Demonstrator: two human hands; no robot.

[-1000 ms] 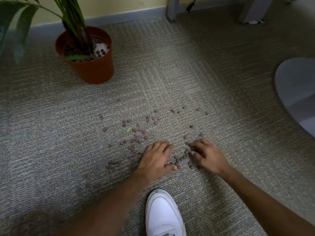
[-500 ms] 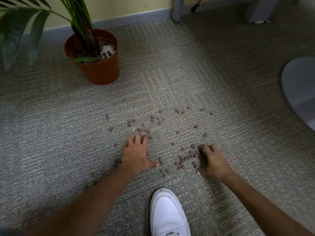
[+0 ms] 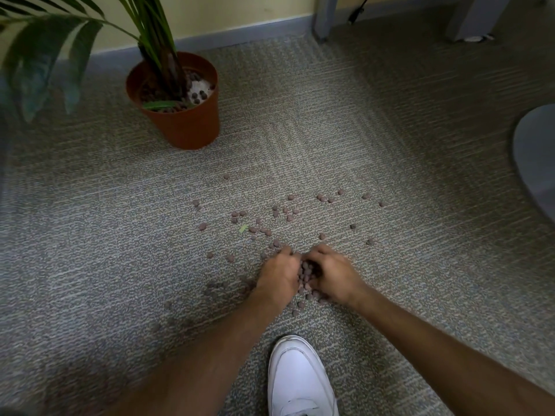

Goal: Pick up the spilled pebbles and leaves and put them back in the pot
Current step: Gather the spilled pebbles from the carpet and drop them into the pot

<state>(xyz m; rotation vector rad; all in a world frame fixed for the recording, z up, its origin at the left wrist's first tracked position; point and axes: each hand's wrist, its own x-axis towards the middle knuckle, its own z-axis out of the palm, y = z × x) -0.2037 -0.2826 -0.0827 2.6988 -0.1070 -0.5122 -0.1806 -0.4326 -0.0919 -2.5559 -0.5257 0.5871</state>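
Observation:
Brown pebbles lie scattered on the grey carpet, and a heap of pebbles (image 3: 307, 276) is pressed between my two hands. My left hand (image 3: 277, 274) and my right hand (image 3: 335, 273) rest on the carpet, cupped toward each other with fingers curled around the heap. Loose pebbles (image 3: 289, 210) lie farther out, with a small green leaf piece (image 3: 243, 228) among them. The terracotta pot (image 3: 187, 124) with a palm plant stands at the upper left, well away from both hands. It holds pebbles and a green leaf (image 3: 159, 104).
My white shoe (image 3: 300, 379) is planted just below the hands. A grey rounded chair base (image 3: 537, 157) lies at the right edge. Grey furniture legs (image 3: 324, 16) stand by the wall at the top. Palm fronds (image 3: 45, 55) hang over the upper left.
Both hands have swept inward from spread positions and come together, gathering the nearby pebbles into one heap between them.

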